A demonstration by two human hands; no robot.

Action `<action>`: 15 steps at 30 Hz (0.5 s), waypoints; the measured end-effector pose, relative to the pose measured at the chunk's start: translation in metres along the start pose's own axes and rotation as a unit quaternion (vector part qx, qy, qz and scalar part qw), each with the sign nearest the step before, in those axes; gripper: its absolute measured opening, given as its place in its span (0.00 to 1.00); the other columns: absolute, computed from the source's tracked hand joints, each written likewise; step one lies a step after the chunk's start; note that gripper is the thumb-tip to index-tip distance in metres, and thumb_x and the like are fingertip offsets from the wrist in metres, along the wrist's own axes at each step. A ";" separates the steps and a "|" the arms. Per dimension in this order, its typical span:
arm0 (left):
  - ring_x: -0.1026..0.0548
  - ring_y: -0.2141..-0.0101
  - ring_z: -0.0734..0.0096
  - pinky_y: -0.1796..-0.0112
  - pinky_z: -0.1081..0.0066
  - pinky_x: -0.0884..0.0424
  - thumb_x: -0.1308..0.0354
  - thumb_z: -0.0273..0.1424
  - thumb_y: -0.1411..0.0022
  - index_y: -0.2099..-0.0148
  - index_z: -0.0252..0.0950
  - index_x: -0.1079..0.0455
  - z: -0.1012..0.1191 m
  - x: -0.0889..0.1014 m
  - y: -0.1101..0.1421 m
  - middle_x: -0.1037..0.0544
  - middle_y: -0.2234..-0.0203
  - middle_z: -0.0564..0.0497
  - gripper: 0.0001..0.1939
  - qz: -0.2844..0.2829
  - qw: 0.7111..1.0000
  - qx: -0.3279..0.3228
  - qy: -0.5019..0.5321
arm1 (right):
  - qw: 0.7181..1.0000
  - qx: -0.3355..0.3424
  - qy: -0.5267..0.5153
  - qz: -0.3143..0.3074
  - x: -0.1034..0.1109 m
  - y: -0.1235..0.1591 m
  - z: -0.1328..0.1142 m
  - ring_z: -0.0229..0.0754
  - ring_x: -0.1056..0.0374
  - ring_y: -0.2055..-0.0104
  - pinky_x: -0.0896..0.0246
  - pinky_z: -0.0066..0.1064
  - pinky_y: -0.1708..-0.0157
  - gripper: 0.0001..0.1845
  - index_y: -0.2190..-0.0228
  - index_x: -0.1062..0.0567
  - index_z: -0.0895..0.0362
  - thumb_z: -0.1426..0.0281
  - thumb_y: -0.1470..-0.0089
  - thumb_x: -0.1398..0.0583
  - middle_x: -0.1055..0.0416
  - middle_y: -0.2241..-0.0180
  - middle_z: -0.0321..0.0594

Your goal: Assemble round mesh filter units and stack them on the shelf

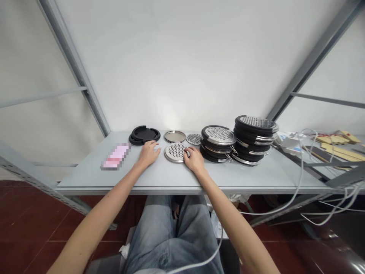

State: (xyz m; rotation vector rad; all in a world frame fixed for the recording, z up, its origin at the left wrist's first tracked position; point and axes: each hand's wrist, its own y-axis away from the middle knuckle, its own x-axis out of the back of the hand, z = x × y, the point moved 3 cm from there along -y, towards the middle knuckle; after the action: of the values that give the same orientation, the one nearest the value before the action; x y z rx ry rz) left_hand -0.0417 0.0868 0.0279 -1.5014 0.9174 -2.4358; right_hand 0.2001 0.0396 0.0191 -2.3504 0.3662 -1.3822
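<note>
My right hand (pixel 194 160) has its fingers curled over the right edge of a round perforated metal disc (pixel 174 152), which lies flat on the table. To the left of that disc, my left hand (pixel 149 153) rests with its fingers apart and holds nothing. Just behind it lie black round rings (pixel 145 134), one on another. A shallow metal dish (pixel 175 136) and a smaller perforated disc (pixel 194 139) lie behind the disc under my right hand.
Two stacks stand at the right: a shorter stack (pixel 218 142) and a taller stack (pixel 255 139) of black-rimmed perforated discs with metal clasps. A blurred pink item (pixel 115 156) lies at the left. White cables (pixel 300 171) and yellow pieces (pixel 339 146) are at far right. Metal posts (pixel 76 68) frame the grey table (pixel 228 179).
</note>
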 end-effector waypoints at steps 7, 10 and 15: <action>0.32 0.46 0.52 0.44 0.56 0.37 0.51 0.28 0.41 0.47 0.33 0.29 -0.092 0.043 -0.043 0.27 0.47 0.41 0.21 -0.041 0.989 0.051 -0.133 | 1.000 0.003 -0.024 -0.008 0.003 0.000 -0.001 0.48 0.34 0.50 0.40 0.36 0.49 0.16 0.56 0.23 0.55 0.67 0.41 0.46 0.28 0.52 0.46; 0.32 0.46 0.53 0.44 0.57 0.37 0.50 0.31 0.41 0.46 0.36 0.29 -0.120 0.049 -0.052 0.26 0.47 0.44 0.21 -0.115 0.981 0.043 -0.150 | 0.999 0.003 -0.031 -0.012 0.004 -0.001 -0.001 0.48 0.34 0.50 0.40 0.36 0.49 0.16 0.55 0.23 0.56 0.68 0.41 0.46 0.29 0.52 0.46; 0.32 0.45 0.52 0.45 0.56 0.37 0.49 0.36 0.40 0.46 0.38 0.27 -0.129 0.046 -0.057 0.27 0.47 0.43 0.21 -0.150 0.977 0.041 -0.146 | 0.999 0.002 -0.036 -0.011 0.003 -0.002 0.001 0.48 0.34 0.50 0.40 0.36 0.49 0.15 0.56 0.23 0.56 0.68 0.41 0.46 0.29 0.52 0.46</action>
State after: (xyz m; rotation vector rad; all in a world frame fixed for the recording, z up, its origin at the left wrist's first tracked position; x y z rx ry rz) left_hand -0.1630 0.1686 0.0541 -2.0209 0.5608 -2.3102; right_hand 0.2027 0.0405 0.0214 -2.4009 0.3177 -1.3040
